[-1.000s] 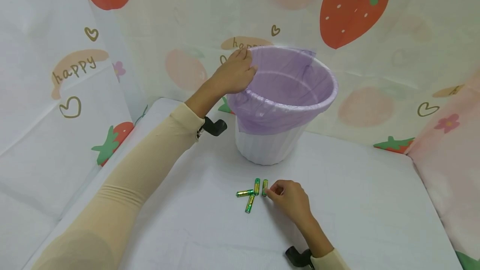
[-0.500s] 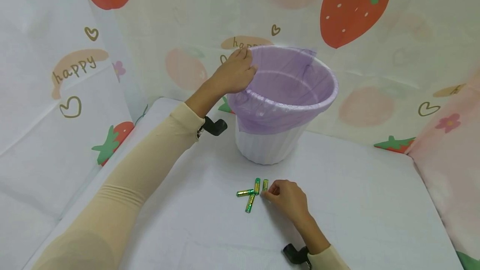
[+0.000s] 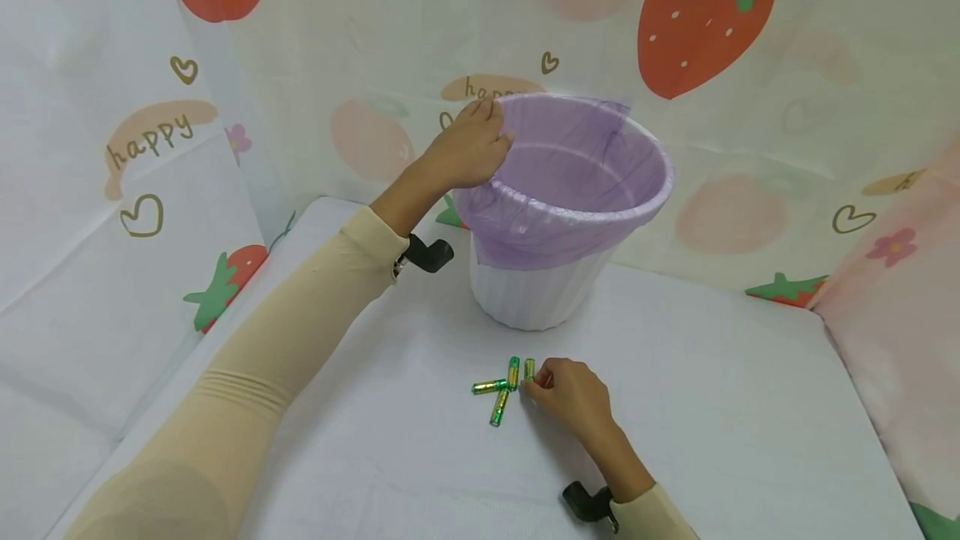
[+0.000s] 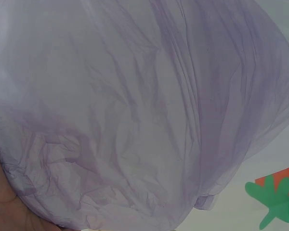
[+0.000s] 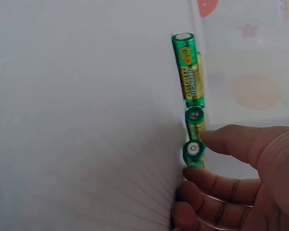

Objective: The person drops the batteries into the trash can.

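Note:
A white bin lined with a purple bag stands at the back of the white table. My left hand grips the bin's rim and the bag at the left side; in the left wrist view the purple bag fills the frame. Several green-and-yellow batteries lie in front of the bin. My right hand pinches the rightmost battery with thumb and fingers as it lies on the cloth. In the right wrist view that battery sits end-on between my fingertips, with two more batteries lined up beyond it.
A white cloth covers the table. Strawberry-print curtains close in the back and both sides. Bare cloth lies to the left and right of the batteries.
My right hand has crept slightly left over the rightmost battery and closed its fingers on it. The left hand and the bin have stayed put.

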Available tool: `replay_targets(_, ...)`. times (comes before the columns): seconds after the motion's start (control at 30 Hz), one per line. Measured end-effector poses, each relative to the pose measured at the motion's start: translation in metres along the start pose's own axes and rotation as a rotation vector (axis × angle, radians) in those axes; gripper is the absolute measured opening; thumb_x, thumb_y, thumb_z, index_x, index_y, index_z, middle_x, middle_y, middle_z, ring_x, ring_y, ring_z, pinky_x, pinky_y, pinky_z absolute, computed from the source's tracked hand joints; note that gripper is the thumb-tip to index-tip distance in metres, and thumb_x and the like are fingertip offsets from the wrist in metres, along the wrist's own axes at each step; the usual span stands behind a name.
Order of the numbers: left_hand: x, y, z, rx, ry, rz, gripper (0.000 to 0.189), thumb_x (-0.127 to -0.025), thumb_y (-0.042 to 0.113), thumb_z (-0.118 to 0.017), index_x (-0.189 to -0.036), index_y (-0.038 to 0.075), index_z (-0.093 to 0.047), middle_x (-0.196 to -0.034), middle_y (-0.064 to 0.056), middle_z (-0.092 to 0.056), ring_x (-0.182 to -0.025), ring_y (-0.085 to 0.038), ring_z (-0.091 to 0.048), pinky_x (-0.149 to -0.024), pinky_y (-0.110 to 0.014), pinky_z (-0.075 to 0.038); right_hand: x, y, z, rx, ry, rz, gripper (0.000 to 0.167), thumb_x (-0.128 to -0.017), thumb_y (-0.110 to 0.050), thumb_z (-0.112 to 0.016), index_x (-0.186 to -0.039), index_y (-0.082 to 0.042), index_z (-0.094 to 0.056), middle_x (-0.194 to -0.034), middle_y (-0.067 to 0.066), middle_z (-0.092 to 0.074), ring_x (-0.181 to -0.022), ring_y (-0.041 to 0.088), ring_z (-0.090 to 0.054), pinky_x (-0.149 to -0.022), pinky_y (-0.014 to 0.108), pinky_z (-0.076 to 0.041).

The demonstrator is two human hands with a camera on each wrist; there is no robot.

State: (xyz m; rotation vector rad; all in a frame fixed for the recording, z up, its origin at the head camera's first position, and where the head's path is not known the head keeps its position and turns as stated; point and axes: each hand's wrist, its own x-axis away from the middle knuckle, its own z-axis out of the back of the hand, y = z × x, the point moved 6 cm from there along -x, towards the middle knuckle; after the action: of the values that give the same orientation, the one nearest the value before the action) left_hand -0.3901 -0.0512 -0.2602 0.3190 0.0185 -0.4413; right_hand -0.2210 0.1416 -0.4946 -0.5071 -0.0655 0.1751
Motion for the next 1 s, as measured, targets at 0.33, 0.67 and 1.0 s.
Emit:
replay_targets(0.33, 0.001, 0.000, 0.001, -0.002, 0.009, -0.007, 0.064, -0.111, 0.030, -0.021, -0.157, -0.012, -0.006, -0.167, -0.025, 0.000, -0.156, -0.034, 0.003, -0.126, -0.035, 0.003, -0.002, 0.000, 0.002, 0.049, 0.005, -0.018, 0.015, -0.085, -0.019, -0.078, -0.075, -0.012, -0.070, -0.068, -0.004, -0.062, -0.060, 0.012, -0.051, -0.047, 0.027, -0.042)
replay_targets(0.67, 0.001, 0.001, 0.001, -0.012, 0.005, -0.014, 0.064, -0.111, 0.030, -0.021, -0.157, -0.012, -0.005, -0.167, -0.026, 0.000, -0.156, -0.033, 0.004, -0.126, -0.034, 0.005, -0.001, 0.004, 0.006, -0.040, 0.029, -0.032, 0.015, -0.084, -0.016, -0.078, -0.073, -0.010, -0.070, -0.058, -0.006, -0.059, -0.053, 0.011, -0.052, -0.044, 0.025, -0.042)
replay_targets(1.0, 0.002, 0.002, 0.001, -0.014, -0.005, -0.008, 0.064, -0.111, 0.030, -0.020, -0.157, -0.012, -0.005, -0.167, -0.026, 0.002, -0.156, -0.033, 0.005, -0.126, -0.034, 0.006, -0.001, 0.005, 0.017, -0.187, 0.107, -0.022, 0.010, -0.082, -0.007, -0.079, -0.075, -0.005, -0.072, -0.062, -0.002, -0.069, -0.051, 0.009, -0.058, -0.045, 0.026, -0.047)
